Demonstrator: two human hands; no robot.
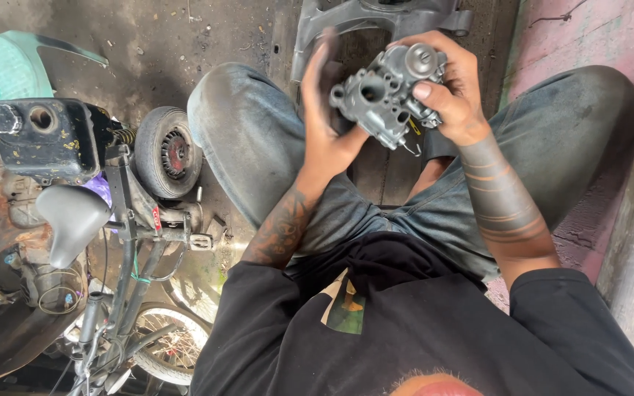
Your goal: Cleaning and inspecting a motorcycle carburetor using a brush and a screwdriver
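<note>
One carburetor (389, 94), two hands, two wheels, one bike seat (71, 218).

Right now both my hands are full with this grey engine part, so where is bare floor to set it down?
Both hands, left hand and right hand, grip the grey engine part. Bare patches: the concrete floor between the green chair and your left knee, and the pink slab past your right knee. Crowded: the small bike and black tank.
</note>
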